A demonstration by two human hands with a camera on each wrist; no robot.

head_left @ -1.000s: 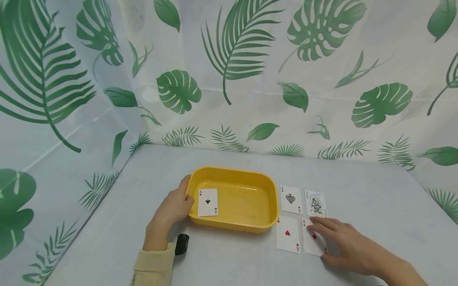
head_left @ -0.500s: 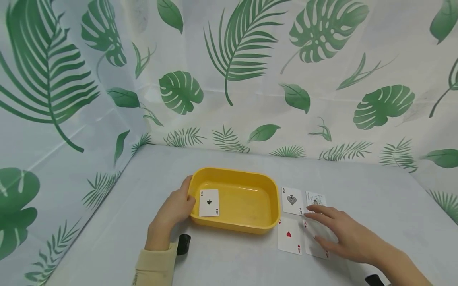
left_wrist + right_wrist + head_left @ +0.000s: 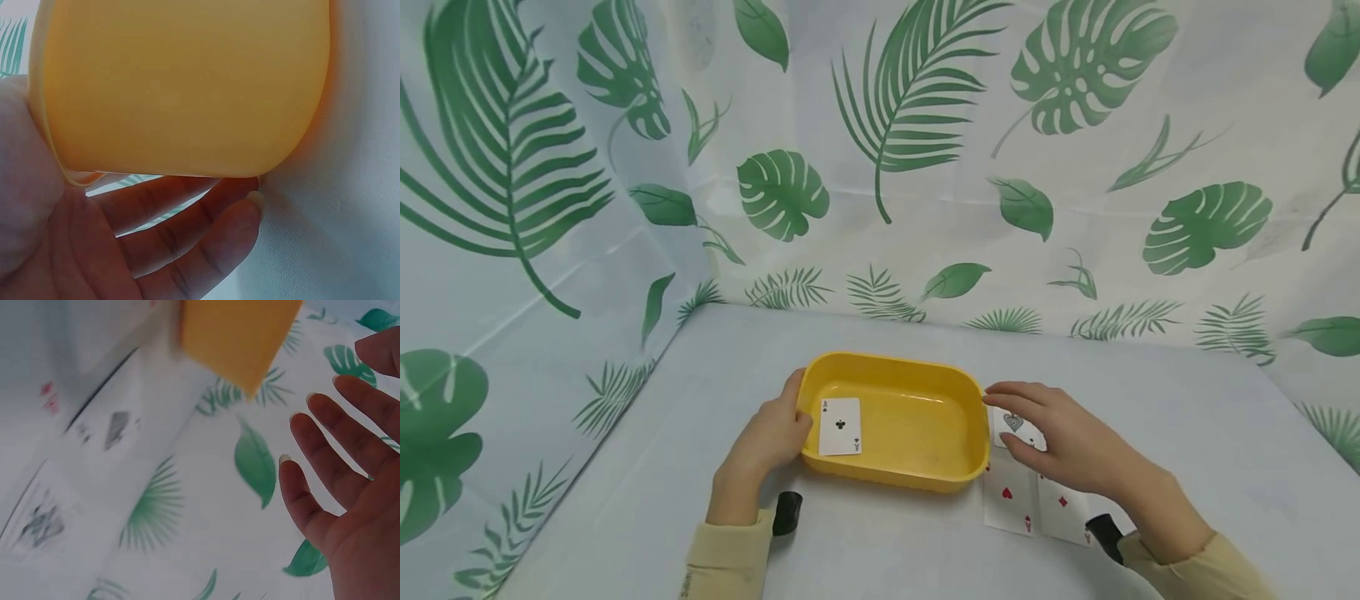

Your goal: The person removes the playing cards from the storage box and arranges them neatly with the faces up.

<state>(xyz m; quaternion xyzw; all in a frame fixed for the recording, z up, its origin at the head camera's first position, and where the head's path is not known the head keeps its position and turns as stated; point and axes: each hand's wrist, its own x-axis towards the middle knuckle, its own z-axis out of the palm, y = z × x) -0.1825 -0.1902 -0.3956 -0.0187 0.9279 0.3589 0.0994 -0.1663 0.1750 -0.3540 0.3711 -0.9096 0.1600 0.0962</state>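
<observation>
My left hand (image 3: pixel 771 433) grips the left end of a yellow plastic tray (image 3: pixel 917 442), thumb over the rim; the left wrist view shows its fingers (image 3: pixel 206 244) against the tray's outside. An ace of clubs (image 3: pixel 840 442) lies face up inside, at the left. My right hand (image 3: pixel 1075 437) hovers by the tray's right rim with fingers spread, holding nothing. Partly beneath it lies the ace of spades (image 3: pixel 1013 423). Nearer are the ace of hearts (image 3: pixel 1007 508) and ace of diamonds (image 3: pixel 1064 517). In the head view my hand hides the joker (image 3: pixel 42 524), blurred in the right wrist view.
A pale cloth covers the table (image 3: pixel 880 550). Behind and to the left hang white sheets (image 3: pixel 925 250) printed with green leaves. Dark wrist devices (image 3: pixel 787 512) sit beside both sleeves.
My right hand has lifted off the ace of diamonds and moved left and away from me, over the ace of spades toward the tray. My left hand and the tray stay in place.
</observation>
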